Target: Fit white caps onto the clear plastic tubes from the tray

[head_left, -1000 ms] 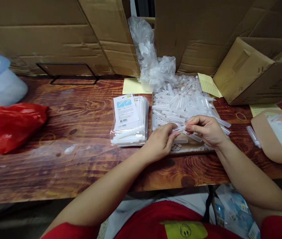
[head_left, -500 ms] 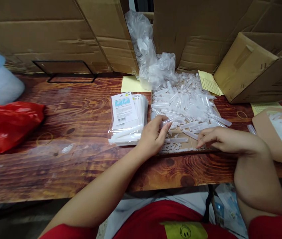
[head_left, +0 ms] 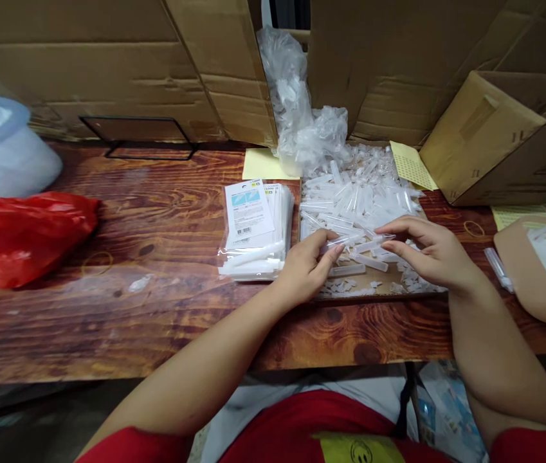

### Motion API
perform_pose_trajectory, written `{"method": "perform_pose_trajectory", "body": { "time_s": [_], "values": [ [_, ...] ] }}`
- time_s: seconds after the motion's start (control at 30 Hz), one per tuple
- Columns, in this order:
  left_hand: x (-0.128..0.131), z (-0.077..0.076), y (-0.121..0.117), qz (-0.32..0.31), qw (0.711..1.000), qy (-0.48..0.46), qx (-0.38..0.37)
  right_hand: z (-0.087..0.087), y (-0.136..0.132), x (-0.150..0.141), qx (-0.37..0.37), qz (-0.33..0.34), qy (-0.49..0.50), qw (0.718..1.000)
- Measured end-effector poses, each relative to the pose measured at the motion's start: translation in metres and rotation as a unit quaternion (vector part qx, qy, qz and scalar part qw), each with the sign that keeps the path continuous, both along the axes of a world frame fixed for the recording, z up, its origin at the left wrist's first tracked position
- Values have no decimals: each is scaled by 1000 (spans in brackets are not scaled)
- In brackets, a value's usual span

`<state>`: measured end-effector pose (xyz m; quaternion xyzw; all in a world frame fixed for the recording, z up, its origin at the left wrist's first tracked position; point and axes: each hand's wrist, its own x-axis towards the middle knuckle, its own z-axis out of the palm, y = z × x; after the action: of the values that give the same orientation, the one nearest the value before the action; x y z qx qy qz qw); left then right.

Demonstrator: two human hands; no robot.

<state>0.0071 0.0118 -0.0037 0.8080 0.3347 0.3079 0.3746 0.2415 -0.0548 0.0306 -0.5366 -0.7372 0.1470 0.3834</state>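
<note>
Over the front of a shallow cardboard tray (head_left: 366,296), my left hand (head_left: 307,269) is closed on a slim clear plastic tube (head_left: 345,240) that points right. My right hand (head_left: 434,251) faces it, thumb and forefinger drawn together in a pinch. Something small and clear seems to be between those fingertips, too fine to make out. Many translucent plastic tubes (head_left: 335,199) lie heaped in the tray. Small white plastic pieces (head_left: 343,286) are scattered along its front. Left of my left hand is a stack of clear packets with printed cards (head_left: 248,222).
A crumpled clear bag (head_left: 318,135) and an open cardboard box (head_left: 487,141) stand behind. At right, a curved tan container (head_left: 518,263) holds white pieces. A red plastic bag (head_left: 26,238), a pale tub (head_left: 7,148) and a black wire stand (head_left: 150,157) are at left.
My right hand has lifted from the tray's front edge and moved up toward the tube, its fingertips now pinched. My left hand still holds the tube in nearly the same place.
</note>
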Motion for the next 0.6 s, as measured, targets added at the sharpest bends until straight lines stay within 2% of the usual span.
{"method": "perform_pose_trajectory", "body": {
  "time_s": [0.07,0.17,0.4,0.53,0.6],
  "values": [
    [-1,2,-1,-17,1000,-12,-13,-3,0,-5,29,-11,42,999],
    [-1,4,-1,-44,998,-23,-28,-10,2,-14,22,10,71,997],
    [-1,7,-1,-78,997,4,-23,-15,5,-23,24,26,73,997],
    [0,6,-4,-67,997,26,11,-16,6,-27,-94,-23,79,992],
    [1,6,-4,-63,997,34,14,-16,6,-26,-127,-38,80,988]
  ]
}}
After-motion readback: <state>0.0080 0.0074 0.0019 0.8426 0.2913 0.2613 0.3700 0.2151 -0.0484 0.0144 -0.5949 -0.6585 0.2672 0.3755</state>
